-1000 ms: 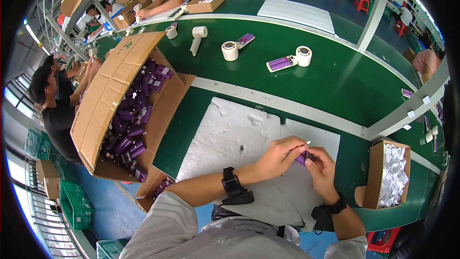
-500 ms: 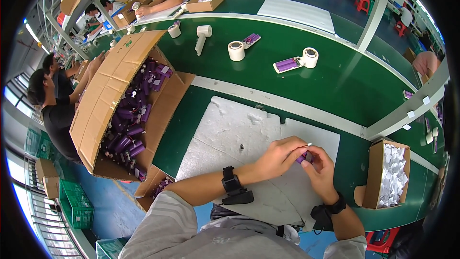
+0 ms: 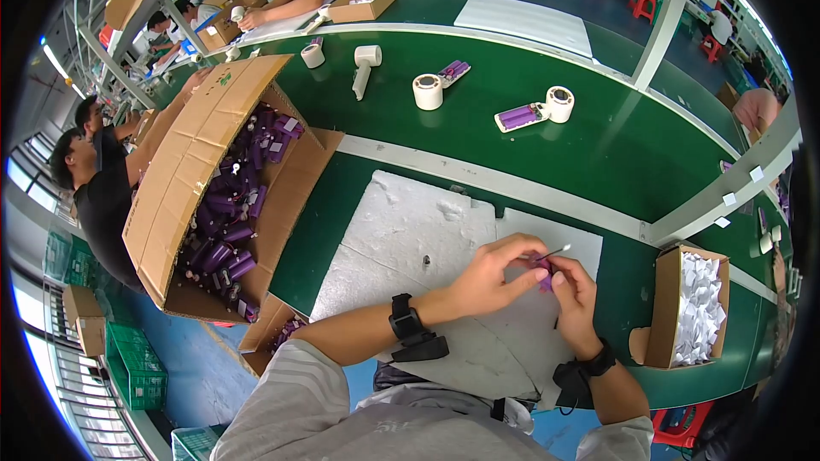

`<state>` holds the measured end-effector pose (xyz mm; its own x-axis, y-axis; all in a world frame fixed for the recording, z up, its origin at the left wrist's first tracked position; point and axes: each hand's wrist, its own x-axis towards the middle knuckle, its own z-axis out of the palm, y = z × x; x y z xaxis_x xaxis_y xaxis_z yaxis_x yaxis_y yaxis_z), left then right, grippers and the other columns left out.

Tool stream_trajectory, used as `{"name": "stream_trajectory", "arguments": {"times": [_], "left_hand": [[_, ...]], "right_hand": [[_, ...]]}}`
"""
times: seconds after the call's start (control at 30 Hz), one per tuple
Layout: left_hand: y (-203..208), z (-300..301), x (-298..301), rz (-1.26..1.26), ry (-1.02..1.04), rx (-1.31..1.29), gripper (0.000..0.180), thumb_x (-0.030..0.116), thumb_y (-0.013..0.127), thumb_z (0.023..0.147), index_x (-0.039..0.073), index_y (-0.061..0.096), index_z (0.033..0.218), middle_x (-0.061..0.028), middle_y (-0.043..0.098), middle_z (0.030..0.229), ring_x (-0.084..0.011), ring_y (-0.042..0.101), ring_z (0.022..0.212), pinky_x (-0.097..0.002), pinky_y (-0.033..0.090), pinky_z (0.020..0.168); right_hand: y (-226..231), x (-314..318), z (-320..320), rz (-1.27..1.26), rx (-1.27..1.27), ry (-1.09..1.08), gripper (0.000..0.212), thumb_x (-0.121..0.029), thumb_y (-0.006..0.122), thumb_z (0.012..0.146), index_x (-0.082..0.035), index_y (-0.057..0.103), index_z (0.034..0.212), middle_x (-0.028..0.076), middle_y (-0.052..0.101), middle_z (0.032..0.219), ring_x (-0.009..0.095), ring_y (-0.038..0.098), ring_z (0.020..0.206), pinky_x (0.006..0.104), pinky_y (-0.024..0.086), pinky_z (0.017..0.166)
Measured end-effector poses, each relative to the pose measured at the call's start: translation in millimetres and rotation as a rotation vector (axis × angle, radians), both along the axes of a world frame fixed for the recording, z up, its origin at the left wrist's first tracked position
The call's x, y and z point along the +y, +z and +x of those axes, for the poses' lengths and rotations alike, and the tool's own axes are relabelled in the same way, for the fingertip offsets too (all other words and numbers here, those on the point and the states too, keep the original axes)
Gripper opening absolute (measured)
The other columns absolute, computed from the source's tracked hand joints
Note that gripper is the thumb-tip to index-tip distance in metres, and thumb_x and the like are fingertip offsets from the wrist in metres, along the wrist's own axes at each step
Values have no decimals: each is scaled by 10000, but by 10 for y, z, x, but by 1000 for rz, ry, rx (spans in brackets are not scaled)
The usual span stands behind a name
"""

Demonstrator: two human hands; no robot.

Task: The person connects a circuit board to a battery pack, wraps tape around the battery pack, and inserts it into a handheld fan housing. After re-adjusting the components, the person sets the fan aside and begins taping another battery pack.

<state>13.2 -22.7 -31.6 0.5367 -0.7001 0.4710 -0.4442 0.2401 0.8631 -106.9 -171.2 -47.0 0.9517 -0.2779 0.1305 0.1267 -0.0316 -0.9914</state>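
Observation:
Between both hands, above a white foam board (image 3: 384, 230), is a small purple battery pack (image 3: 545, 277), mostly covered by fingers. From it a thin dark wire ends in a small white tip (image 3: 565, 248). My left hand (image 3: 495, 275) pinches the pack and wire from the left, fingers bent. My right hand (image 3: 575, 300) closes round the pack's right side with thumb and fingertips. To my left a tilted cardboard box (image 3: 192, 179) holds many purple battery packs (image 3: 224, 230). At my right stands a small carton (image 3: 663, 316) of folded white pieces (image 3: 700, 303).
On the green conveyor (image 3: 359, 132) beyond a pale rail lie white handheld device bodies (image 3: 429, 92), some with purple cells showing. A metal post (image 3: 726, 196) rises at the right. Co-workers sit at the left and far side; a red stool (image 3: 681, 427) stands low right.
The wire with its white tip now sticks out to the upper right of the pack, and my fingers have shifted around it. The device bodies on the conveyor have moved slightly right.

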Motion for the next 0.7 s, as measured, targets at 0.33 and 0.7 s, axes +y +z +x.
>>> {"name": "stream_trajectory", "arguments": {"times": [0.33, 0.7], "left_hand": [[-29, 1370, 204, -221, 604, 572, 515, 84, 674, 799, 39, 424, 1247, -98, 461, 1150, -165, 554, 905, -293, 465, 744], [-324, 3423, 791, 442, 1043, 298, 513, 216, 713, 750, -12, 567, 1187, -151, 672, 970, -252, 682, 848, -400, 541, 727]], "right_hand": [[-35, -105, 103, 322, -2, -105, 447, -367, 365, 1023, 20, 481, 1212, 131, 626, 938, 198, 617, 681, 292, 471, 574], [-40, -88, 143, 338, 3, -89, 463, -384, 367, 1020, 17, 474, 1225, 130, 621, 907, 195, 620, 624, 273, 465, 508]]}}
